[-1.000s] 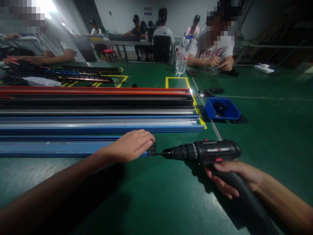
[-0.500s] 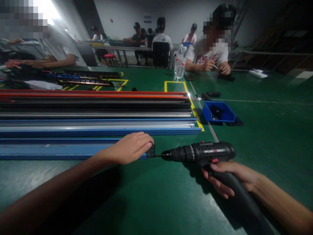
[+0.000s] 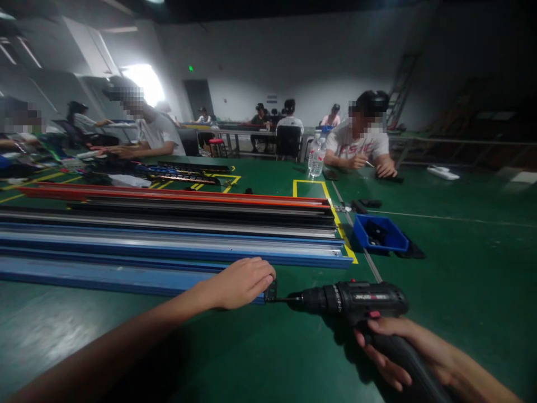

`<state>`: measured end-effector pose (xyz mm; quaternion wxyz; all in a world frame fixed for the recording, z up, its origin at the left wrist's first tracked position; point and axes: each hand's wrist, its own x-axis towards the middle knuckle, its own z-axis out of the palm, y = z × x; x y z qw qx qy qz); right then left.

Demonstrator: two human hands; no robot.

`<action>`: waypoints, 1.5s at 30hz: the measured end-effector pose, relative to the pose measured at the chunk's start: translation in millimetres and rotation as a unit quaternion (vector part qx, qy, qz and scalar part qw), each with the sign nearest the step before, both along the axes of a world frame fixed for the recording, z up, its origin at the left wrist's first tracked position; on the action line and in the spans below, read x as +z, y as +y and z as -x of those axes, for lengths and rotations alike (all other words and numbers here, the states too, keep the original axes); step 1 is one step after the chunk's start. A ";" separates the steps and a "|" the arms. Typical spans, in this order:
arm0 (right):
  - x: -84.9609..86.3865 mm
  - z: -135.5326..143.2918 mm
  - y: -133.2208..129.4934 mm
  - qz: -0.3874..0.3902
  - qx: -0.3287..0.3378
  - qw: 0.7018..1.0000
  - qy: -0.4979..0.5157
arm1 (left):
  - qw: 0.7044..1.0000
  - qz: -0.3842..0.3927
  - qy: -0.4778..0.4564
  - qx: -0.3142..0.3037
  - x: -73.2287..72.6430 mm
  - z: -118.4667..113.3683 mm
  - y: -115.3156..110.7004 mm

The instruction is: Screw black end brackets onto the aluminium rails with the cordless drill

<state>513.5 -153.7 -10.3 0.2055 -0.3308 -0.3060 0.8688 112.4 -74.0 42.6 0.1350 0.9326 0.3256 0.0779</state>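
Black end cap (image 3: 272,290) sits at the right end of the nearest blue rail (image 3: 168,280), just below centre of frame. The rail's long axis runs left to right, dipping slightly toward its right end, and it lies flat on the green table (image 3: 268,352).

Left hand (image 3: 241,284) is on top of the rail end, its grip clamped over the end cap, fingertips at the cap's upper edge; underside of the hand hidden. Right hand (image 3: 394,341) has its grip wrapped round the handle of a black cordless drill (image 3: 369,296), thumb by the red switch; can't tell if the trigger is pressed.

Key relation: drill bit (image 3: 287,299) points left, roughly in line with the rail, tip at the cap's lower part; contact too small to confirm. Left hand is nearer the cap; right hand is well off to the right, a drill's length away.

Further up the frame: second blue rail (image 3: 251,255), dark rails, orange-red rail (image 3: 188,193), all roughly parallel. Right of the rail ends, blue bin (image 3: 401,244) with black parts inside. Upper right: two water bottles (image 3: 316,159), co-worker (image 3: 356,144) across the table.
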 end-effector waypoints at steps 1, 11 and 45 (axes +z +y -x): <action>0.1 0.5 0.5 -0.004 0.000 1.000 -0.002 | 1.000 0.000 -0.001 0.000 -0.1 0.0 0.0; 2.8 5.0 1.9 -0.037 0.013 0.999 0.037 | 1.000 0.011 -0.008 -0.009 -0.6 1.6 0.6; 9.7 0.8 -7.2 0.009 0.007 1.000 0.021 | 0.998 0.055 -0.011 0.015 7.1 1.7 -0.1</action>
